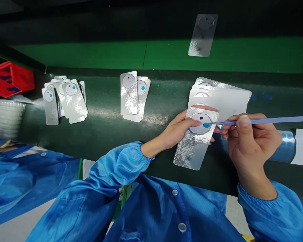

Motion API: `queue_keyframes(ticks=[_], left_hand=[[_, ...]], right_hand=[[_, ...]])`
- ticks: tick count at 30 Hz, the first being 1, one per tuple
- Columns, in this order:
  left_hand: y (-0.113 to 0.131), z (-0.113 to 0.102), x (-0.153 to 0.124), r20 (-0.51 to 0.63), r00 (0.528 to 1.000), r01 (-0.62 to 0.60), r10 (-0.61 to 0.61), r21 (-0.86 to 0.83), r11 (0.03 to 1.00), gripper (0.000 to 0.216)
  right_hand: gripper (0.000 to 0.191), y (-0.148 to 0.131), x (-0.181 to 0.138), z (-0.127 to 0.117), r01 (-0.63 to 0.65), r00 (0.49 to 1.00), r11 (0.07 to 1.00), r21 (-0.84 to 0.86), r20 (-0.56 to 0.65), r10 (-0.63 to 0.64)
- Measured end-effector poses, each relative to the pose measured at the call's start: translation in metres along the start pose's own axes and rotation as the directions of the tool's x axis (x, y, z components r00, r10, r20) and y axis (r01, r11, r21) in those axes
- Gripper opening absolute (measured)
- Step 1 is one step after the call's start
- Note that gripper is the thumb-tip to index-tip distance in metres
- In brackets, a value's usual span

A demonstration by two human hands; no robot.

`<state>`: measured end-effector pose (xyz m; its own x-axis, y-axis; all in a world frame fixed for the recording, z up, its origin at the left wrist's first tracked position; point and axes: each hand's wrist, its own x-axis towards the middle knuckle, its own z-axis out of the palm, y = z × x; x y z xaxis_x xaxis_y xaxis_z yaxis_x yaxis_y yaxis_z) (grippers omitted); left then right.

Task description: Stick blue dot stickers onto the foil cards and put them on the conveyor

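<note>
My left hand (pixel 178 129) grips a silvery rectangular plate (pixel 193 148) by its upper edge, thumb across the top. The plate carries a grey octagonal patch with a small blue dot (pixel 206 125) on it. My right hand (pixel 249 141) pinches blue tweezers (pixel 262 121), whose tip touches the blue dot. Behind the held plate lies a stack of similar plates (pixel 224 95). Both sleeves are blue.
On the dark green belt lie a pair of plates (pixel 133 95) at the centre and a fanned pile (pixel 65 99) at left. One plate (pixel 202 35) lies farther back. A red bin (pixel 11 78) stands at far left; a roll of blue dots (pixel 286 146) at right. Another person's blue sleeve (pixel 15 178) sits lower left.
</note>
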<state>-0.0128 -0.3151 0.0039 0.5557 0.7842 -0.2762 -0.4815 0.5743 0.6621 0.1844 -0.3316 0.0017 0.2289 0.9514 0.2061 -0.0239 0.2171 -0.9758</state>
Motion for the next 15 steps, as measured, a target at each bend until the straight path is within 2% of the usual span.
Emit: queue_keyframes(ticks=[8, 12, 15], left_hand=[[-0.0014, -0.0023, -0.0012, 0.025, 1.000, 0.002, -0.001, -0.012, 1.000, 0.046], [-0.0012, -0.0020, -0.0019, 0.028, 0.999, 0.017, -0.017, -0.003, 1.000, 0.050], [-0.0019, -0.0016, -0.0027, 0.042, 0.999, -0.025, 0.023, 0.046, 0.999, 0.055]], right_hand=[[0.030, 0.0003, -0.0004, -0.0008, -0.009, 1.000, 1.000, 0.013, 0.012, 0.009], [0.027, 0.0014, -0.0004, -0.0007, 0.015, 1.000, 1.000, 0.010, 0.019, -0.015], [0.028, 0.0012, -0.0007, -0.0003, 0.030, 0.999, 0.999, 0.014, 0.016, -0.030]])
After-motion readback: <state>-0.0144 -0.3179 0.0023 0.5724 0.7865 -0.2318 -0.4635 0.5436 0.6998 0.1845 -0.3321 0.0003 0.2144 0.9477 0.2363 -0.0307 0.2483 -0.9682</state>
